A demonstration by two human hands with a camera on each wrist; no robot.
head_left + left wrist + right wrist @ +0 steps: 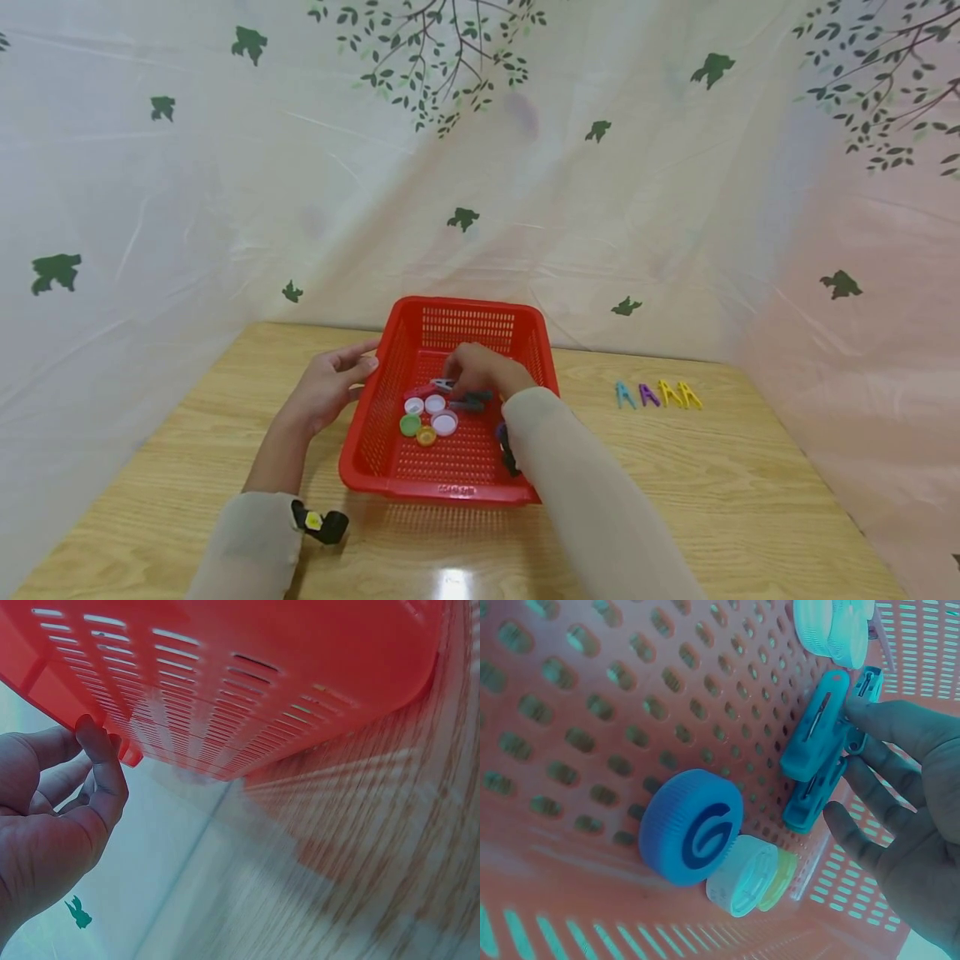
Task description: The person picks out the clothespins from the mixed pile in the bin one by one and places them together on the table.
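Observation:
A red perforated plastic basket [465,492] stands on the table. My right hand [480,371] reaches down inside it, thumb and forefinger pinching a small grey clothespin [868,682]. Two more grey clothespins [817,727] lie beside the fingers, one partly over the other. My left hand [327,385] is at the basket's left side, fingers loosely bent and fingertips right at the rim. To the left of the right hand are a pink clothespin [420,391], several white caps [444,423], a green cap [410,425] and an amber cap [426,436].
In the right wrist view, a large blue cap [692,827] lies in the basket with a white cap [742,875] and a yellow cap [778,880]. Right of the basket, blue, purple and yellow clothespins [669,394] form a row on the wooden table [675,467]. A leaf-patterned curtain [600,208] hangs behind.

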